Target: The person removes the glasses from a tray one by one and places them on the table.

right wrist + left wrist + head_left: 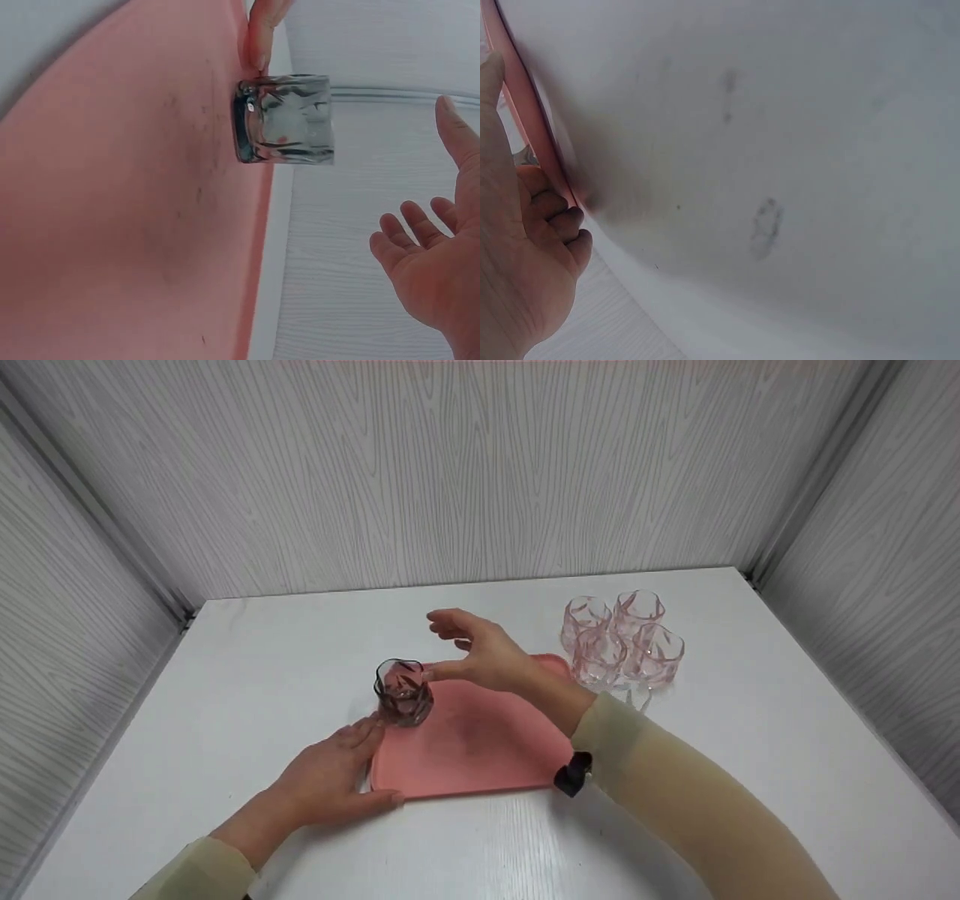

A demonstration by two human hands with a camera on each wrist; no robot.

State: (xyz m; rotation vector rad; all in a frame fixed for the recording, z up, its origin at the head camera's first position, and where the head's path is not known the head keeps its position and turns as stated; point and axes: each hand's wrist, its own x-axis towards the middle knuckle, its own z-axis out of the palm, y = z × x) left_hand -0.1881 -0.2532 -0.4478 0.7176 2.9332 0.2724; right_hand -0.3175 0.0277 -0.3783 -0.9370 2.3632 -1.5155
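A smoky dark, wavy-rimmed glass [403, 694] stands upright on the pink tray [472, 750], near its back left corner. My right hand [480, 652] is above the tray, beside the glass, with fingers spread. In the right wrist view a gap shows between that hand [442, 247] and the glass [285, 120]. At the tray's left side my left hand [337, 776] touches the edge with its fingers, thumb at the front left corner. The left wrist view shows this hand [525, 247] against the tray's rim [536, 120].
Several pale pink clear glasses [600, 656] stand grouped on the white table [750, 750] right of the tray, partly behind the right forearm. Grey wood-grain panels [480, 472] enclose the table at the back and sides. A black bow [574, 774] hangs at the right sleeve.
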